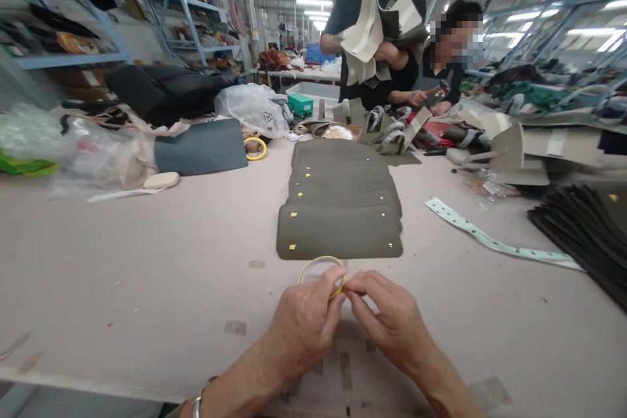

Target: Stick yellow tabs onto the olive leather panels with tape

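Note:
My left hand (pixel 313 313) pinches a thin roll of yellow tape (pixel 308 266) between thumb and forefinger, above the near part of the table. Against the roll's right edge, the thumb and forefinger of my right hand (pixel 385 313) are closed on the tape; the bit between the tips is too small to see clearly. Just beyond lies an overlapping row of dark olive panels (pixel 337 232) with rounded corners. Small yellow tape pieces (pixel 294 215) mark their left side, and small metal studs (pixel 383 215) sit along the right.
A pale green strip with holes (pixel 470 232) and a stack of dark panels (pixel 578 228) lie to the right. At the left are a grey sheet (pixel 200 147), plastic bags and another yellow roll (pixel 256 149). Two people (pixel 377 32) work across the table, one holding beige pieces.

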The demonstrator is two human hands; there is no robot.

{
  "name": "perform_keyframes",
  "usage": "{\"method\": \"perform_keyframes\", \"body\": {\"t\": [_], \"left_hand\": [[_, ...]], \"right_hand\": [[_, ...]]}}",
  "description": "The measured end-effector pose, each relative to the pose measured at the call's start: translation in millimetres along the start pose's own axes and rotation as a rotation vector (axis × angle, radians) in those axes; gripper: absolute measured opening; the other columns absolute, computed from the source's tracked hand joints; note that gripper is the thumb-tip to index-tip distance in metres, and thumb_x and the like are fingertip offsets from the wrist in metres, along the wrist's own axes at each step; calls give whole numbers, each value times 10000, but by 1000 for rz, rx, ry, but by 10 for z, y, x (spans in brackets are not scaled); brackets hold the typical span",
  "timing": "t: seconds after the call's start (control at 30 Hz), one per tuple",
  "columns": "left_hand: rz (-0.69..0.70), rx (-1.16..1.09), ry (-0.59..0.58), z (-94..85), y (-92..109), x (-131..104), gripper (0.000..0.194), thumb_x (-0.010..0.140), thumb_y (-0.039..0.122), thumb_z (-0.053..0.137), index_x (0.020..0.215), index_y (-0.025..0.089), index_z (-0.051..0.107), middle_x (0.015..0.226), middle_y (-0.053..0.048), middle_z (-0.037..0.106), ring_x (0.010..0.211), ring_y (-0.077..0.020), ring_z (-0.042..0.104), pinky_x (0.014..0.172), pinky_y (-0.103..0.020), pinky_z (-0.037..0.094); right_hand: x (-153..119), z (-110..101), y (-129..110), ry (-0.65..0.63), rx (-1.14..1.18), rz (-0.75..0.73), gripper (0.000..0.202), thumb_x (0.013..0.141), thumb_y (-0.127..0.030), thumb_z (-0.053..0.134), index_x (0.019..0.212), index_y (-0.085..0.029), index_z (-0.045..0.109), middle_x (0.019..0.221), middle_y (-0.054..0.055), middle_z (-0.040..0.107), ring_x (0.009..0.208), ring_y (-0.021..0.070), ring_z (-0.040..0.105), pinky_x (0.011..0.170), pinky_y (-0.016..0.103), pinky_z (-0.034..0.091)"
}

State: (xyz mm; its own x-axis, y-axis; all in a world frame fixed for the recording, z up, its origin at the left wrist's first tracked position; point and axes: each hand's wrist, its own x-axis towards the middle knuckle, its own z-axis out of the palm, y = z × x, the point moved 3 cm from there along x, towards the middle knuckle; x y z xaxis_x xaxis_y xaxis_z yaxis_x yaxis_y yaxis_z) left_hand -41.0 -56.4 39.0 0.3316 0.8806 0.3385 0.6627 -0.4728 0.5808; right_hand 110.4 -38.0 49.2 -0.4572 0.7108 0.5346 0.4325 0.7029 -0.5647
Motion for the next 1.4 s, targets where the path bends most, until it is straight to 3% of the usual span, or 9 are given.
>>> {"method": "perform_keyframes", "body": {"t": [0.23,0.4,0.5,0.67,0.77,0.9,1.03,1.17,1.4], "left_hand": [[38,-13,27,49,-7,185,233,962,201,382,1147,236,518,943,-27,707,820,-164,691,703,-258,515],[60,20,19,75,33,396,192,966,198,382,950,216,572,783,16,669,698,-138,649,603,-242,442],[159,123,68,133,74,553,238,957,179,366,807,198,550,675,15,608,586,-140,574,535,-263,372],[355,239,168,281,226,726,257,935,149,348,746,198,515,623,6,546,549,-162,489,526,-302,326],[389,267,161,390,233,771,214,944,153,372,807,194,531,663,3,553,585,-170,482,553,-307,349],[292,424,44,587,-17,833,119,944,178,455,866,189,545,810,-21,596,725,-193,524,627,-310,417],[226,519,-128,766,-269,855,63,919,200,522,866,183,552,875,-37,591,808,-218,521,654,-324,457],[214,503,-196,812,-310,857,79,926,217,508,869,181,550,897,-40,580,845,-226,511,679,-337,475],[203,473,-186,803,-310,867,90,927,233,505,858,187,539,879,-34,564,837,-229,510,641,-340,474]], "right_hand": [[11,-5,108,176,-173,-101,183,853,-40,489,864,-192,590,693,19,636,649,151,601,623,264,485],[50,-156,206,235,-169,-39,172,828,-62,516,833,-189,632,682,13,662,620,136,619,603,243,481],[61,-227,327,223,-15,188,145,815,-117,540,786,-187,664,669,14,673,578,129,617,571,233,485],[-9,-231,723,254,497,782,201,765,-341,655,673,-163,645,544,11,644,491,150,610,499,251,512],[-74,-294,999,279,585,922,310,694,-449,725,715,-146,669,598,26,661,537,163,615,538,279,528],[-138,-453,1254,180,286,843,342,798,-492,628,768,-156,683,627,18,642,579,148,569,546,248,448],[-158,-512,1328,109,-1,712,302,882,-435,533,773,-184,663,727,23,652,684,170,581,600,261,419],[-142,-458,1364,89,-136,593,247,907,-370,508,803,-196,649,807,34,657,742,182,591,661,282,434],[-92,-381,1384,52,-300,413,179,920,-282,504,809,-199,617,834,38,630,787,179,602,739,297,460]]}}
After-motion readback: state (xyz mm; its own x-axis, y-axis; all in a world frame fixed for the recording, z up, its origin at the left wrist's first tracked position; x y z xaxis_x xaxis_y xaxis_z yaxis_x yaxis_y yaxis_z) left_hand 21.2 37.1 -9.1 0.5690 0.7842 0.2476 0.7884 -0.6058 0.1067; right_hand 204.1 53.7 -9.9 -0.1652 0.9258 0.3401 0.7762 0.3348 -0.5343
